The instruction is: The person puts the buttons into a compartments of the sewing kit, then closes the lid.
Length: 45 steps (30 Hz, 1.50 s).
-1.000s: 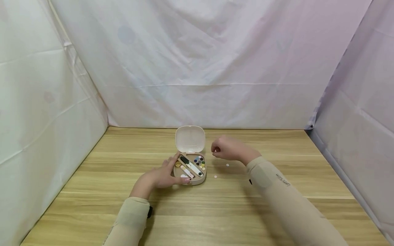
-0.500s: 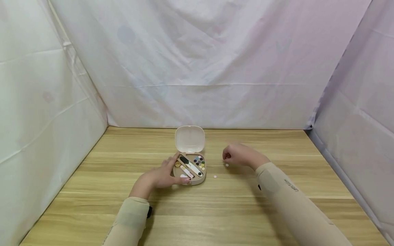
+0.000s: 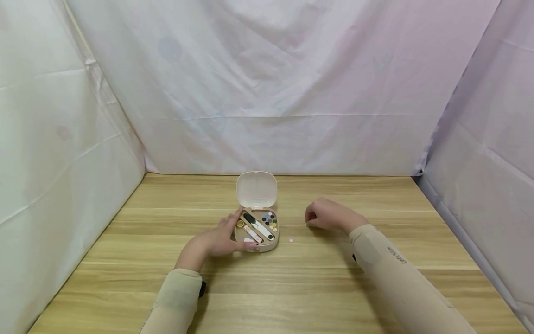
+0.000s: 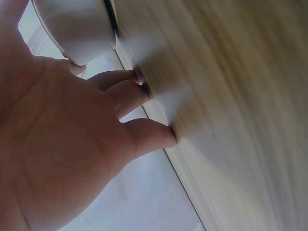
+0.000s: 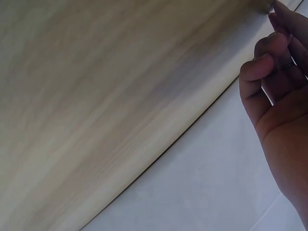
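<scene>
An open sewing kit box (image 3: 267, 248) stands on the table with its lid (image 3: 256, 189) raised at the back. Inside lie black-and-white thread snips (image 3: 263, 229), a rolled tape measure (image 3: 253, 233), a golden ring (image 3: 240, 223) and several coloured buttons (image 3: 270, 219). My left hand (image 3: 217, 240) grips the box's left side between thumb in front and index finger behind; its other fingers (image 4: 149, 134) touch the table. Right of the box, my right hand (image 3: 329, 215) pinches a small white button (image 3: 307, 225) at the tabletop, mostly hidden by the fingertips. Its other fingers (image 5: 255, 72) are curled.
One more pale button (image 3: 291, 240) lies on the wooden table (image 3: 267, 292), just right of the box. White cloth (image 3: 267, 93) hangs behind the table and along both sides.
My right hand has moved right and slightly toward me, from beside the lid down onto the white button. The left hand and the box stay where they were.
</scene>
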Each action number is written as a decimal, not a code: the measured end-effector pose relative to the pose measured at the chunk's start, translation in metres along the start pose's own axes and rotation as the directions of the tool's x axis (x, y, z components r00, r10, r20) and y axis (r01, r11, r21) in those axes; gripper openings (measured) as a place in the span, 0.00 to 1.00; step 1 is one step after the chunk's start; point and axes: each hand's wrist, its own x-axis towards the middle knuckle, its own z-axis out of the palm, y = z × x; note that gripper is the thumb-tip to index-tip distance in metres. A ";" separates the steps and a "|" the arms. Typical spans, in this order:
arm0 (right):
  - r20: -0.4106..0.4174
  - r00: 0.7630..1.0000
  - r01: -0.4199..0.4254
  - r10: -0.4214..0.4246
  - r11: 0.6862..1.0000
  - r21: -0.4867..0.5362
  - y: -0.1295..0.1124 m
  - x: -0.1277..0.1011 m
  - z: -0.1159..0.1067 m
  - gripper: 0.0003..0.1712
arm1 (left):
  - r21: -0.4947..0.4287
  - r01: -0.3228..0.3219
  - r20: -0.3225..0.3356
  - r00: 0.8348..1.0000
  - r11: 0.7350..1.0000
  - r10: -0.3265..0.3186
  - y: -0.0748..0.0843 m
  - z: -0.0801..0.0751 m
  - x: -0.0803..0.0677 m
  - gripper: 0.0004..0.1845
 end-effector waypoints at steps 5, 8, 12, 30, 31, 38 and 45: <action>-0.002 1.000 -0.010 0.010 1.000 0.028 0.003 -0.001 0.002 0.08 | -0.012 0.000 -0.001 1.000 1.000 0.000 0.001 0.000 0.000 0.67; 0.002 1.000 -0.017 0.016 1.000 0.027 0.004 -0.001 0.004 0.08 | -0.006 -0.003 -0.003 1.000 1.000 0.003 0.001 0.000 0.001 0.67; 0.002 1.000 -0.007 0.007 1.000 -0.002 0.003 -0.003 0.006 0.08 | 0.001 -0.006 -0.004 1.000 1.000 0.006 0.000 0.001 0.001 0.67; -0.021 0.997 0.073 -0.074 0.997 -0.021 0.003 -0.021 0.008 0.06 | 0.007 -0.003 -0.005 1.000 1.000 0.003 0.000 0.000 0.001 0.67; -0.019 0.997 0.074 -0.074 0.997 -0.014 0.003 -0.022 0.008 0.06 | 0.006 -0.002 -0.003 1.000 1.000 0.002 0.000 0.000 0.000 0.67; -0.044 0.997 0.060 -0.058 0.997 0.040 0.006 -0.024 0.007 0.06 | 0.012 0.000 -0.005 1.000 1.000 0.000 -0.001 0.000 -0.001 0.67; -0.032 0.998 0.053 -0.053 0.998 0.016 0.004 -0.019 0.010 0.07 | 0.010 -0.004 -0.001 1.000 1.000 0.004 -0.001 0.000 0.000 0.67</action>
